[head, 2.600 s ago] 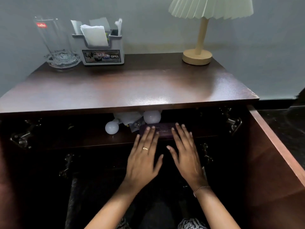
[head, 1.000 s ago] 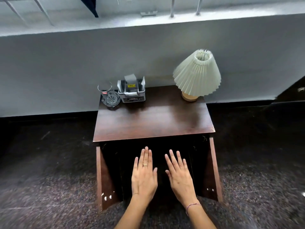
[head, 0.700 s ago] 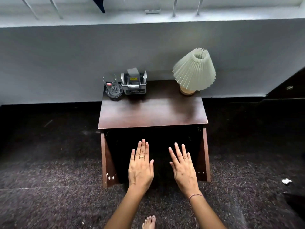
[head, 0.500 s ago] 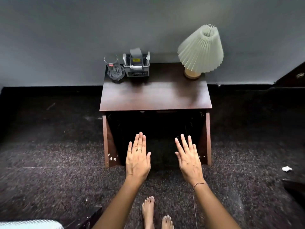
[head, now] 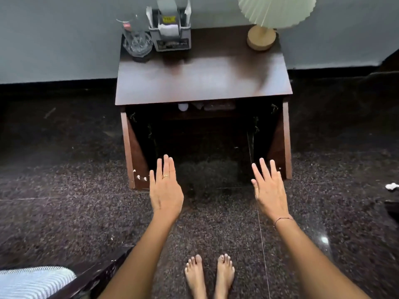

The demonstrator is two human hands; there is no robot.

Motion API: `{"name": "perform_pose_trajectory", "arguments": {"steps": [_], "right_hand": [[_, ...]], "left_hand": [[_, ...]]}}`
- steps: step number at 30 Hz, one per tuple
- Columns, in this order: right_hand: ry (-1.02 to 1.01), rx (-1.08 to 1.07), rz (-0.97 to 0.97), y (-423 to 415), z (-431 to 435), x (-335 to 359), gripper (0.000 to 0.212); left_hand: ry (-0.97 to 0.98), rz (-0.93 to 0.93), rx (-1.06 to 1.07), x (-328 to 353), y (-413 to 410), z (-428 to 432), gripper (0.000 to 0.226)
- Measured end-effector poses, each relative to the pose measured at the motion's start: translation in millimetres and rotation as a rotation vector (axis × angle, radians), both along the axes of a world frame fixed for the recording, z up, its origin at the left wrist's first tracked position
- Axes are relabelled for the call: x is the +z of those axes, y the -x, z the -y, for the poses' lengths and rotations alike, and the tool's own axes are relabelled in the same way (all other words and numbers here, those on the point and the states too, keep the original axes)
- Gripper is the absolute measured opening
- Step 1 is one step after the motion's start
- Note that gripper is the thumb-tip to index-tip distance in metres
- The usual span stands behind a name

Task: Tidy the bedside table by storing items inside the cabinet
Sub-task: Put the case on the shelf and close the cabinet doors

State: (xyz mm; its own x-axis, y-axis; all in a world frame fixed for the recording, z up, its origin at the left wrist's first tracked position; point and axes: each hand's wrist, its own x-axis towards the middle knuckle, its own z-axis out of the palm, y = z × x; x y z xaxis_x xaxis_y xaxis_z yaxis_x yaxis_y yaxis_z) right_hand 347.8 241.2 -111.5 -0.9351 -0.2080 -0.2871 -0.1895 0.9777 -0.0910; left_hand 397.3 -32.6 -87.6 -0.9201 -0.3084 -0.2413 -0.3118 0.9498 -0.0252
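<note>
The left hand (head: 166, 192) and right hand (head: 269, 190) are hovering spread and empty before the wide-open dark wooden cabinet (head: 203, 83), probably readying to close it on the white round bulb (head: 183, 107) at twelve o'clock.

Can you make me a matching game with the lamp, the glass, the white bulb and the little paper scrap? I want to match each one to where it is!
Things:
1. lamp
2. glass
3. white bulb
4. paper scrap

Places:
a. inside the cabinet
b. back left corner of the tabletop
c. back right corner of the tabletop
d. on the floor, far right

Pairs: 1-c, 2-b, 3-a, 4-d
</note>
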Motion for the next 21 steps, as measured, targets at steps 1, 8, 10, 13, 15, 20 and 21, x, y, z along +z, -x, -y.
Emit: {"name": "perform_pose_trajectory", "arguments": {"steps": [1,8,10,13,15,20,21], "right_hand": [[-0.011,-0.012,0.000,0,-3,-6,0.050],[-0.155,-0.086,0.031,1,-22,-22,0.069],[-0.169,-0.123,0.014,-3,-25,-22,0.073],[-0.168,-0.175,0.017,-5,-28,-23,0.073],[-0.169,-0.178,0.036,-5,-30,-24,0.072],[-0.124,-0.183,-0.046,-7,-29,-26,0.064],[-0.082,-0.184,-0.079,-8,-28,-26,0.062]], "left_hand": [[0.011,0.012,0.004,-7,-4,3,0.073],[0.049,0.078,0.072,-32,-13,24,0.085],[0.039,0.085,0.099,-35,-13,30,0.086],[0.044,0.096,0.137,-36,-13,38,0.085],[0.018,0.107,0.178,-36,-12,43,0.084],[-0.083,0.133,0.308,-40,-5,48,0.083],[-0.102,0.109,0.324,-41,-4,49,0.083]]}}
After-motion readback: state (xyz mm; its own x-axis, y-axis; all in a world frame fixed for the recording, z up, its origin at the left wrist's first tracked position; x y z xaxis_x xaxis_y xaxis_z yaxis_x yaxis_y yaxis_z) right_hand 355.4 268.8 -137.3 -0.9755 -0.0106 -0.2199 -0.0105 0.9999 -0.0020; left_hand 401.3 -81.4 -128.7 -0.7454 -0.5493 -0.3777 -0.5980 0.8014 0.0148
